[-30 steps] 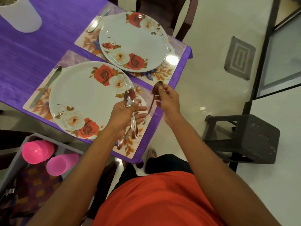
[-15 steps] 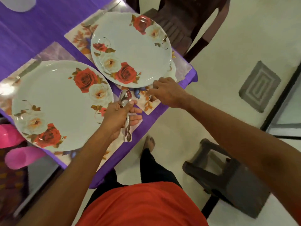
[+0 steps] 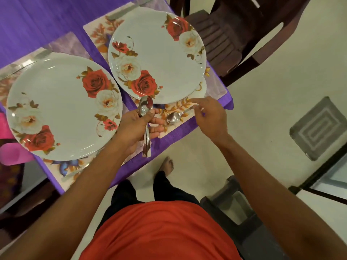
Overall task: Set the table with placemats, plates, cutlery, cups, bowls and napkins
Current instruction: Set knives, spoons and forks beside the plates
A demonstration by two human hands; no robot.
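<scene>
Spoon point(image 3: 174, 117) is lying flat on the placemat point(image 3: 185, 106), just beside the near rim of the far plate point(image 3: 159, 57). Its bowl is pointing toward the left hand point(image 3: 137, 126). The handle is running up and right to the right hand point(image 3: 211, 120).

Right fingers point(image 3: 199, 104) are sitting at the handle's end. Can't tell if they're pinching it or just touching it.

Left hand is gripping a bundle of spoons point(image 3: 145, 107) around the necks. The bowls are sticking up near the plate rim and the handles are hanging down past the table edge point(image 3: 169, 136).

Hands are apart, with the lone spoon lying between them.

Handling, my read:
- It's looking like thin polished steel: light, rigid, slick, not fragile.
- The mat is looking glossy, so the spoon is likely sliding on a nudge.
- For any realigning, I'm suggesting a pinch at the handle. The bowl is sitting too flat to get under.
- The bundle is the bigger risk, since smooth handles stacked loosely are prone to fanning or slipping out of the fist.

Near plate point(image 3: 62, 109) is sitting left of the left hand.
</scene>
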